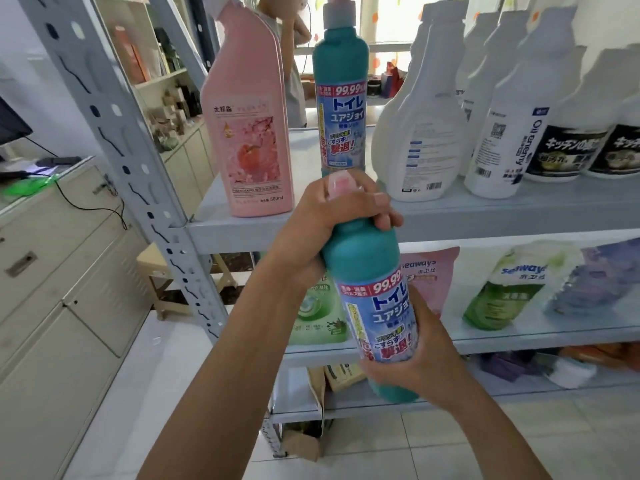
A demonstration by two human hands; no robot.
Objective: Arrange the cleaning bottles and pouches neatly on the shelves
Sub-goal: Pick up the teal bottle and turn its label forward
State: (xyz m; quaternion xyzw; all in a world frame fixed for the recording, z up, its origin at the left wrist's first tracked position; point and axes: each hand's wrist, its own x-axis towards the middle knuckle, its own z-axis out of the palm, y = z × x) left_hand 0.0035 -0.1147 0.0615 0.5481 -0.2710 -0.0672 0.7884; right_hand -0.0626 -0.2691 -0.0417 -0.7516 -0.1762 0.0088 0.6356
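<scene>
I hold a teal bottle (375, 292) with a blue label upright in front of the shelf unit. My left hand (332, 216) grips its neck just under the pink cap. My right hand (426, 355) wraps round its lower body from the right. On the upper shelf (311, 230) stand a pink bottle (247, 133), a matching teal bottle (341, 95) and several white bottles (426, 126). On the shelf below lie pouches: a green one (320, 317) behind the held bottle, a pink one (429, 275), another green one (505, 292) and a lilac one (595, 278).
The grey perforated upright (114, 126) of the shelf unit runs down the left. Beige cabinets (62, 271) with cables stand further left. A lower shelf (381, 400) holds boxes and cloths. White floor tiles (173, 393) lie below. A person (294, 46) stands behind the shelves.
</scene>
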